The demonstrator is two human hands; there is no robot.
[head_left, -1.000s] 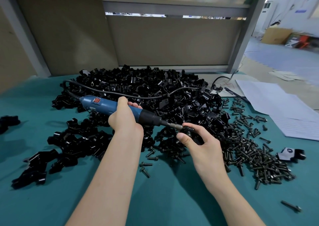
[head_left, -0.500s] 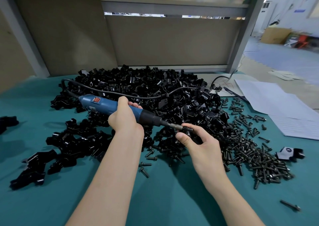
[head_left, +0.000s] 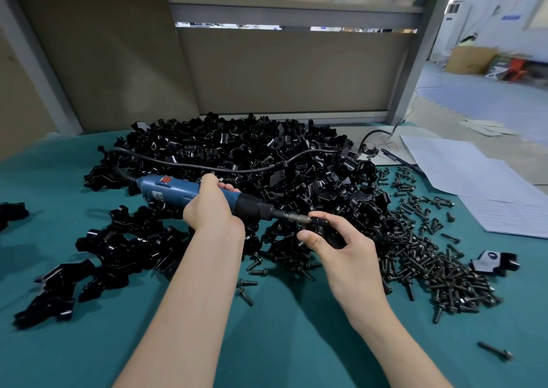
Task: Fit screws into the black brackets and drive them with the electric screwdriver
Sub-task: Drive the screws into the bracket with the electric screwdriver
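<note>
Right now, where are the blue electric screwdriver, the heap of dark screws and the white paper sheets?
blue electric screwdriver (head_left: 175, 190): head view, blue body.
heap of dark screws (head_left: 430, 269): head view, heap's middle.
white paper sheets (head_left: 462, 168): head view, top sheet.

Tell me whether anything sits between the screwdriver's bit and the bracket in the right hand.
Nothing visible does. The left hand grips the electric screwdriver, and its bit runs straight to the black bracket pinched in the right hand. Fingers hide the exact contact point.
</note>
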